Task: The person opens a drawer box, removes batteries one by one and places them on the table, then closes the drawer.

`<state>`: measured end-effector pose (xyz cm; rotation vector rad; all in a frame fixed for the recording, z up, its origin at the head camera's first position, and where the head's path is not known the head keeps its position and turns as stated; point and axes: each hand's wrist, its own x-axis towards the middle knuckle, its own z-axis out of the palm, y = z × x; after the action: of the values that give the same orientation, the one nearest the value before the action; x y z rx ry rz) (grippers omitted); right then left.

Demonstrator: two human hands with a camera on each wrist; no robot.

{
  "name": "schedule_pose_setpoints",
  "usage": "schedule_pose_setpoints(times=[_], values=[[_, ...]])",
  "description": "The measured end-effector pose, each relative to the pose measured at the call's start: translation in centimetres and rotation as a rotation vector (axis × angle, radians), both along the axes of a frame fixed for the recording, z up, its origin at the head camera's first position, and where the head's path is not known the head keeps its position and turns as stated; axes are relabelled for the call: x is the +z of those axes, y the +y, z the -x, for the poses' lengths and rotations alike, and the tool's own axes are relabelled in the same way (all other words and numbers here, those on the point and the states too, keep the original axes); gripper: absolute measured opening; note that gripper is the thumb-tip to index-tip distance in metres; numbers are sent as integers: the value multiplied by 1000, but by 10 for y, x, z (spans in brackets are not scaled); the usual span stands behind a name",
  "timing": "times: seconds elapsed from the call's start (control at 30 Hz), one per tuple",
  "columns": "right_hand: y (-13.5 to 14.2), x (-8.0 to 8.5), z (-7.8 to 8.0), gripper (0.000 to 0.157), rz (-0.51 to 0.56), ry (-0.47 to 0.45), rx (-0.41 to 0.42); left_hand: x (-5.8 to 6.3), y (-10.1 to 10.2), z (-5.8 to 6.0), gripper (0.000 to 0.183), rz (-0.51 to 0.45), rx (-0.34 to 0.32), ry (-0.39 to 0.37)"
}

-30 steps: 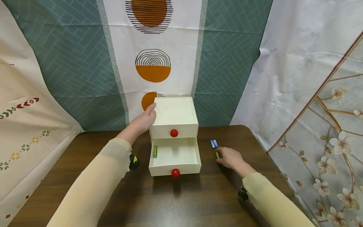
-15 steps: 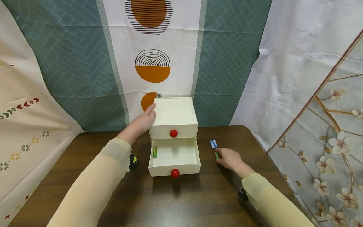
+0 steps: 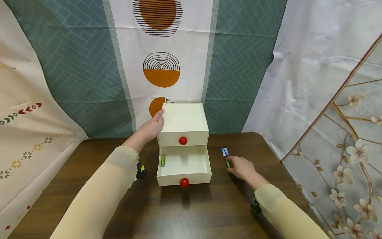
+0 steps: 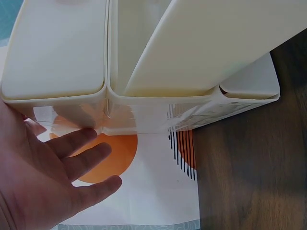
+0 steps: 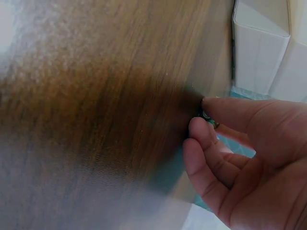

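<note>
The right hand (image 3: pixel 243 167) has its fingers (image 5: pixel 204 132) curled round a small green cylindrical battery (image 3: pixel 228 163) lying on the dark wooden bench (image 3: pixel 209 209), its long axis pointing toward the back edge. It sits right of the cream plastic two-drawer box (image 3: pixel 183 122), whose open lower drawer (image 3: pixel 184 164) lies to the battery's left. The left hand (image 3: pixel 152 127) rests flat, fingers straight, on the box's left side.

From my remote seat, the drawer box (image 3: pixel 183 121) reads as smooth cream plastic with a soft satin sheen, and its two round knobs (image 3: pixel 184 182) are glossy red plastic. The table (image 3: pixel 209 212) at the bottom of the frame looks like dark wood, grained, with a low gloss. The batteries (image 3: pixel 225 152) right of centre have shiny printed wraps. Across the top, the backdrops (image 3: pixel 83 66) are matt printed cloth, creased. My sleeves (image 3: pixel 98 196) look like thin, matt beige knit.
</note>
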<state>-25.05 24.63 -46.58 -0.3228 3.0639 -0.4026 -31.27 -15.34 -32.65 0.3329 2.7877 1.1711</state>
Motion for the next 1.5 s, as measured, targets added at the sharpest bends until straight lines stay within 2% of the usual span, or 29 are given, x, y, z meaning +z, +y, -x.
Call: schedule_pose_setpoints(times=[0.33, 0.8, 1.07, 1.3, 1.5], values=[[0, -5, -6, 50, 22, 40, -38, -2, 0, 0, 68, -8, -6, 0], [0, -4, -10, 47, 11, 70, -48, -1, 1, -2, 69, -14, 2, -6], [2, 8, -16, 42, 26, 87, -45, 0, 0, -2, 68, -18, 0, -2], [0, 20, -20, 46, 42, 124, -37, 0, -1, -1, 68, -6, 4, 1], [-6, 34, -23, 43, 75, 155, -23, -1, -1, 0, 68, -13, 1, -4]])
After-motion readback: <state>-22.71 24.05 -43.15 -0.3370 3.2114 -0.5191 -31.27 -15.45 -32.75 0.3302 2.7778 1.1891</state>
